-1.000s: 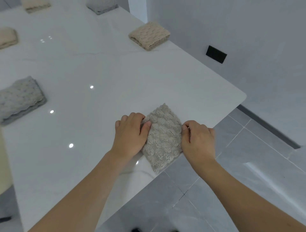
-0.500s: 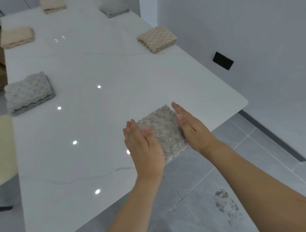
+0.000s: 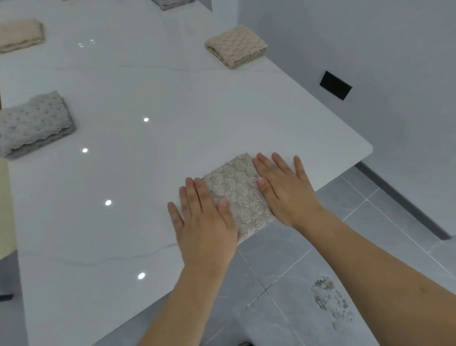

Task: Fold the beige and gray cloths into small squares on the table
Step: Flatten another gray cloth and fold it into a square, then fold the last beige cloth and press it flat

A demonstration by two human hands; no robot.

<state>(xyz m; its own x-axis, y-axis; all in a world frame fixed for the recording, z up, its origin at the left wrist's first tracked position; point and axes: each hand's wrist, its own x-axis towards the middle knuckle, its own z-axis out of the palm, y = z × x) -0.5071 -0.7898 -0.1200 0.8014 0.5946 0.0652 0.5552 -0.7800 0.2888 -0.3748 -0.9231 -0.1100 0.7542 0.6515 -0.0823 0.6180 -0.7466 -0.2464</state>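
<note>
A folded, nubbly grey-beige cloth [image 3: 238, 195] lies as a small square at the near edge of the white table [image 3: 153, 98], one corner hanging slightly over the edge. My left hand [image 3: 204, 222] lies flat, fingers straight, along the cloth's left side, partly on the table. My right hand [image 3: 283, 187] lies flat with spread fingers on the cloth's right side. Neither hand grips it.
Other folded cloths sit on the table: a beige one [image 3: 235, 47] at the far right, a grey one [image 3: 32, 123] at the left, a beige one [image 3: 19, 34] at the far left, a grey one [image 3: 170, 3] at the top edge. Grey tiled floor [image 3: 320, 284] lies below.
Both hands let go of the cloth's edges and now lie flat with straight fingers on either side of it. The cloth stays at the table edge.
</note>
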